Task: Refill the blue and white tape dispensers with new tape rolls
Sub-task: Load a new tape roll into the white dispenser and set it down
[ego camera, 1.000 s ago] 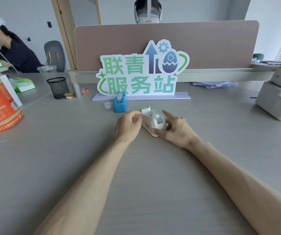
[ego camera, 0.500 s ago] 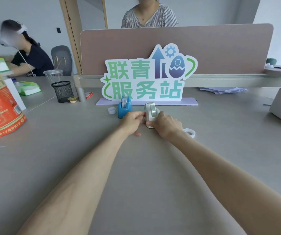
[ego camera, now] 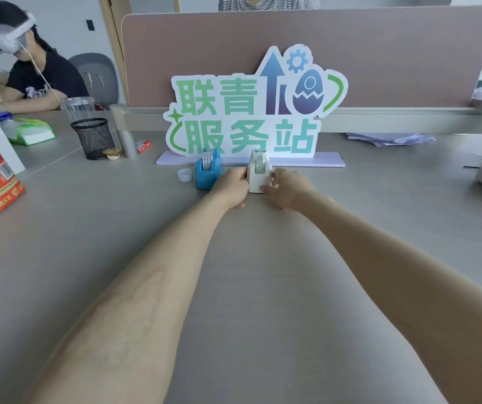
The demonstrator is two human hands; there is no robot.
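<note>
1. Here, the white dispenser (ego camera: 258, 172) stands upright on the grey desk (ego camera: 117, 228), just in front of the green sign (ego camera: 248, 112), with a tape roll (ego camera: 260, 162) seated in it.
2. The left hand (ego camera: 231, 186) presses its fingers against the left side of the white dispenser.
3. The right hand (ego camera: 284, 188) closes on the right side, so both hands clasp it between them.
4. The blue dispenser (ego camera: 208, 172) stands just left of the white dispenser, also in front of the sign, carrying its own roll.
5. A small white cap (ego camera: 184, 174) lies left of the blue dispenser.
6. A black mesh cup (ego camera: 92, 138) sits well left of the sign.
</note>
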